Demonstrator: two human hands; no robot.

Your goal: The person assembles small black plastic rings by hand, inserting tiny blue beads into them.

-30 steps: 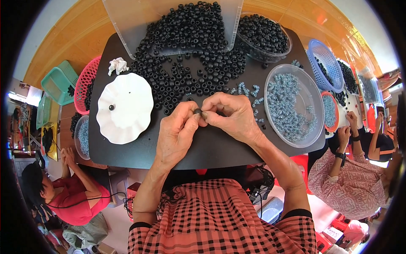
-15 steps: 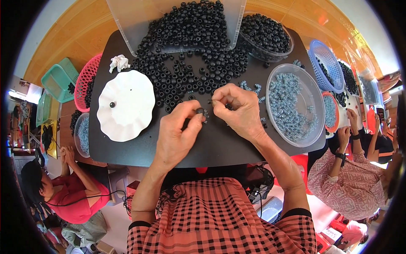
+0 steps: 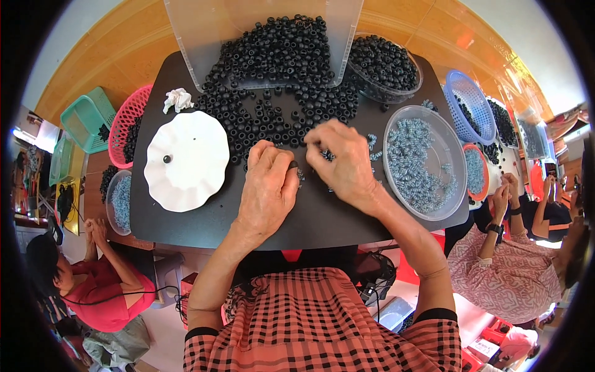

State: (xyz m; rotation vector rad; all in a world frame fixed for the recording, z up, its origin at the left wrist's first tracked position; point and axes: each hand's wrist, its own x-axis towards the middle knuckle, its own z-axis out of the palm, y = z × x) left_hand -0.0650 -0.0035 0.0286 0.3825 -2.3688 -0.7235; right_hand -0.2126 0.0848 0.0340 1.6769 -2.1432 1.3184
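The left hand [image 3: 268, 189] pinches a black bead [image 3: 293, 165] between thumb and forefinger above the dark tabletop [image 3: 180, 228], to the right of a white scalloped dish [image 3: 189, 183]. The right hand [image 3: 343, 162] hovers just beside it, fingers curled near loose black beads [image 3: 316, 104]; whether it grips anything cannot be told.

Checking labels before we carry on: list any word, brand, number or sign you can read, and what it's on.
None can be read.
White box, lower right: dark marks that may be print, too small and blurred to read.
Plate, bowl of blue pieces, clear bin: no text shows.
Bead in the left hand: no text shows.
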